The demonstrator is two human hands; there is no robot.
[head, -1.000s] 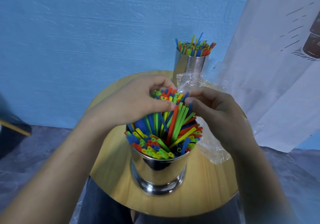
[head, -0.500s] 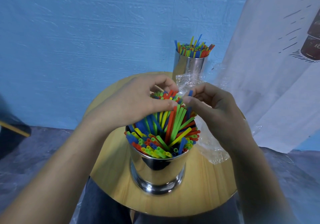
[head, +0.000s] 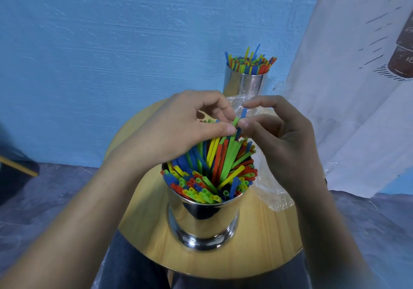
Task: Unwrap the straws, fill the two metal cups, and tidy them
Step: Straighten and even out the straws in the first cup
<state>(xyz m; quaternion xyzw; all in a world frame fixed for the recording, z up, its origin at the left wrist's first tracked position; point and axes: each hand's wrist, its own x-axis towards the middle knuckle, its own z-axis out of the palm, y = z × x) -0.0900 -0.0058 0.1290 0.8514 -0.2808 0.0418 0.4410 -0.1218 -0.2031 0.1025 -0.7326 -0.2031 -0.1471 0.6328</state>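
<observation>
Both hands have lifted off the straw tops and now meet above the near metal cup [head: 203, 217]. The left hand [head: 178, 128] pinches the tip of a green straw [head: 235, 121] between thumb and forefinger. The right hand [head: 283, 137] pinches a blue straw [head: 244, 112] just beside it, its other fingers loosely curled. The remaining straws [head: 207, 177] fan out of that cup on the round table [head: 263, 239]. Crumpled plastic wrap [head: 272, 190] lies to its right. The far metal cup [head: 245, 85], also full of straws, stands behind.

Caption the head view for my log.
Left hand and right hand pinch straws in the near metal cup; far cup stands full.
</observation>
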